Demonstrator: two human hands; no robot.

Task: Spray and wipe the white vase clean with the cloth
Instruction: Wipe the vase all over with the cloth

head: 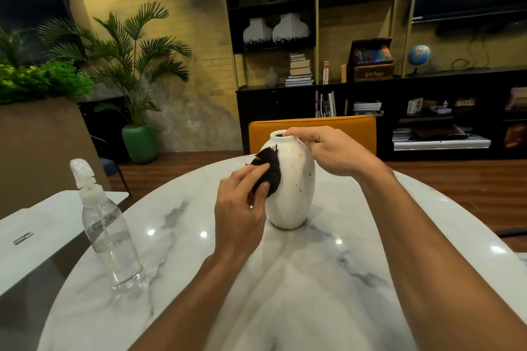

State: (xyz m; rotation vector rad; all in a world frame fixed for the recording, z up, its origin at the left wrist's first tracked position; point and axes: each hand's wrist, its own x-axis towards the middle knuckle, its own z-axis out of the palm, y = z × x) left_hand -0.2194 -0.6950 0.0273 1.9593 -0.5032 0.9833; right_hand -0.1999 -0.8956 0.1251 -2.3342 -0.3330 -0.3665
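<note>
The white speckled egg-shaped ceramic vase (296,188) stands upright at the centre of the frame on the round white marble table (199,279); the left hand (242,205) pinches a crumpled black cloth (268,171) between thumb and fingers, pressing it against the vase's left side; the right hand (328,148) curls over the vase's neck from the right, fingers closed on the rim; both forearms reach in from the lower edge; a clear plastic spray bottle (105,225) stands at lower left, well apart; an orange chair back (342,125) rises behind the vase.
</note>
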